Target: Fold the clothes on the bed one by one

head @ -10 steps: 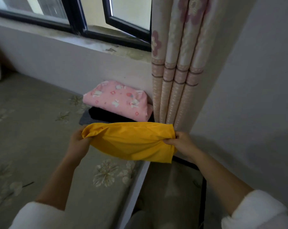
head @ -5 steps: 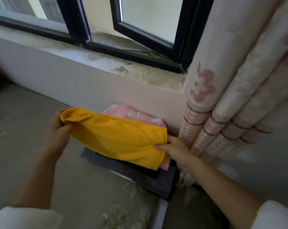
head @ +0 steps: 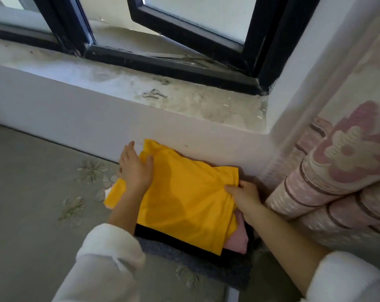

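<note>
A folded yellow garment (head: 184, 197) lies on top of a stack of folded clothes against the wall, at the corner of the bed (head: 32, 203). Under it show a pink piece (head: 238, 238), a black layer (head: 173, 237) and a dark grey one (head: 197, 262). My left hand (head: 134, 171) lies flat on the garment's left part, fingers straight. My right hand (head: 245, 197) pinches the garment's right edge between thumb and fingers.
A white wall and a dusty window sill (head: 163, 92) with a dark window frame (head: 184, 66) rise right behind the stack. A rolled floral curtain (head: 337, 171) hangs at the right. The bed's grey floral cover spreads to the left.
Both hands have carried the yellow garment forward and laid it down on the stack, covering the pink piece. My left hand went from gripping its end to pressing flat on it.
</note>
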A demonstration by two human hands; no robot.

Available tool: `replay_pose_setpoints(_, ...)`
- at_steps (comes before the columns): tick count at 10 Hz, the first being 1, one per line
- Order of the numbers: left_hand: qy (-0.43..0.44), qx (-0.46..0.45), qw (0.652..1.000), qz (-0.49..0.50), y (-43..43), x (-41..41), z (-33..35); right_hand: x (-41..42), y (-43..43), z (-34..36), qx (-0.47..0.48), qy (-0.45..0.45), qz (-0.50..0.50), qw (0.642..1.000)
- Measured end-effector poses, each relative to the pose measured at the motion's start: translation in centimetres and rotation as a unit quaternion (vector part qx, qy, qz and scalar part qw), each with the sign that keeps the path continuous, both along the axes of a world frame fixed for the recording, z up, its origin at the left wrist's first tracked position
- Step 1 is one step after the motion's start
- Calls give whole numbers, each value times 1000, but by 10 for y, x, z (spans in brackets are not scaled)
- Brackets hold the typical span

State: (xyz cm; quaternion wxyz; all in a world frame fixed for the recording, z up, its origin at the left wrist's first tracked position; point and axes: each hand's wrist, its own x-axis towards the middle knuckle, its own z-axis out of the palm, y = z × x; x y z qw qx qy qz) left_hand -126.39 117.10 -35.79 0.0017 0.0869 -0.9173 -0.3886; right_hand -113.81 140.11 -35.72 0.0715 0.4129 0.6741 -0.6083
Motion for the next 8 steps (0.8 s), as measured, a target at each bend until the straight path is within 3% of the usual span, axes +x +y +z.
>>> replay_pose_setpoints(1, 57, -117, 982, -134, 1, 26, -19, -3, -3, -10, 104, -27, 14, 994)
replay_pose_setpoints(2, 35, -202, 950, -234, -1, 36, -37, 2, -20, -13, 367, -22, 80, 926)
replay_pose_setpoints(3, 12, -203, 948, -246, 3, 30, -47, 4, -41, -22, 477, 71, 310, 820)
replay_pose_setpoints(4, -28, -202, 949, -241, 8, 27, -58, -1, -45, -41, 420, 22, 429, 799)
replay_pose_setpoints(5, -78, -208, 944, -245, 10, 25, -71, -4, -37, -49, 377, -69, 455, 804)
replay_pose_setpoints(7, -97, -225, 940, -237, 13, 28, -70, -14, -32, -34, 337, -126, 497, 790)
replay_pose_setpoints(8, -92, -233, 943, -219, 19, 42, -59, -22, -30, -13, 311, -108, 485, 810)
